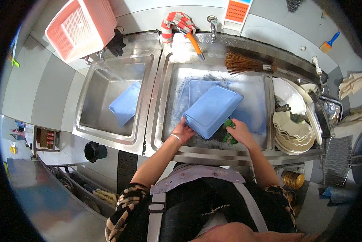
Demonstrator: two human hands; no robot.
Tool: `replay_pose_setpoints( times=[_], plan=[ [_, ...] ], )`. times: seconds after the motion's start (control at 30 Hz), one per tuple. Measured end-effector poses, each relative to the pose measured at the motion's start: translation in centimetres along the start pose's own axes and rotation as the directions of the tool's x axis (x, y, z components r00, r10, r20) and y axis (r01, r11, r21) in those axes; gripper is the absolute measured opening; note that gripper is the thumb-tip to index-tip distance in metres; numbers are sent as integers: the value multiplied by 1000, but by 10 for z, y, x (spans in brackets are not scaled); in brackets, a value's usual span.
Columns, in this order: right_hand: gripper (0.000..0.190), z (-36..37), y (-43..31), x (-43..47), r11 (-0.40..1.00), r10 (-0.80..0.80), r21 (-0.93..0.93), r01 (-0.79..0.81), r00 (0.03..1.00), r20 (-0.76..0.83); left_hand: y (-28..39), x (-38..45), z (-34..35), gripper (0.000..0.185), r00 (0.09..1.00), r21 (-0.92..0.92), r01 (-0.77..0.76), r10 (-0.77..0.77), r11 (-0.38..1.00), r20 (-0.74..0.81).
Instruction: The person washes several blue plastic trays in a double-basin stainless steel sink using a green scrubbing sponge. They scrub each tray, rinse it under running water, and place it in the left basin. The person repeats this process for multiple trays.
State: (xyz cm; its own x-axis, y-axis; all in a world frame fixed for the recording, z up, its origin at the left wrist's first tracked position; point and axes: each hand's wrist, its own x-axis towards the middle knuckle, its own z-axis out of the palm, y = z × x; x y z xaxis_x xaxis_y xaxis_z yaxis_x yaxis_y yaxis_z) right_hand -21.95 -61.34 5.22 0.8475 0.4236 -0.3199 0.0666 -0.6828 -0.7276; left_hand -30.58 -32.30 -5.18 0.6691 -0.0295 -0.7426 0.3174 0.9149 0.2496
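My left hand (184, 132) grips the near-left corner of a blue plastic tray (213, 110), which is tilted with its underside up. In my right hand (240, 132) is a green scouring pad (230, 130), close to the tray's right edge. Both hands are over the wide stainless steel sink basin (165, 99), which holds soapy water. More blue trays (203, 86) lie partly under the suds there, their number unclear. Another blue tray (125, 104) rests in the left sink basin (96, 103), where water runs from a tap (101, 55).
Stacked white dishes (293, 130) fill the right end of the counter. A bristle brush (247, 64) lies along the back edge near a faucet with an orange hose (193, 42). A pink plastic basket (81, 30) is at the back left, beside a black glove (116, 43).
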Motion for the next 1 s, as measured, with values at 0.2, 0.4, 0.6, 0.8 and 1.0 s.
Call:
replay_pose_setpoints(
  times=[0.2,0.4,0.6,0.8,1.0],
  plan=[
    [37,-28,-63,-16,972,-234,-38,231,950,-207,5,17,40,59,889,12,-455,454,890,66],
    [44,98,-103,32,797,-587,-303,523,788,-186,11,16,20,59,907,-52,-375,378,926,183],
    [34,141,-65,143,759,-622,-403,512,754,-213,7,-11,7,56,932,-107,-358,362,927,12],
    [31,81,0,213,959,-234,-210,190,950,-206,18,-41,9,37,863,11,-506,506,862,1],
    [29,83,17,203,975,-157,-185,120,966,-203,38,-88,53,32,845,155,-532,533,833,38]
  ],
)
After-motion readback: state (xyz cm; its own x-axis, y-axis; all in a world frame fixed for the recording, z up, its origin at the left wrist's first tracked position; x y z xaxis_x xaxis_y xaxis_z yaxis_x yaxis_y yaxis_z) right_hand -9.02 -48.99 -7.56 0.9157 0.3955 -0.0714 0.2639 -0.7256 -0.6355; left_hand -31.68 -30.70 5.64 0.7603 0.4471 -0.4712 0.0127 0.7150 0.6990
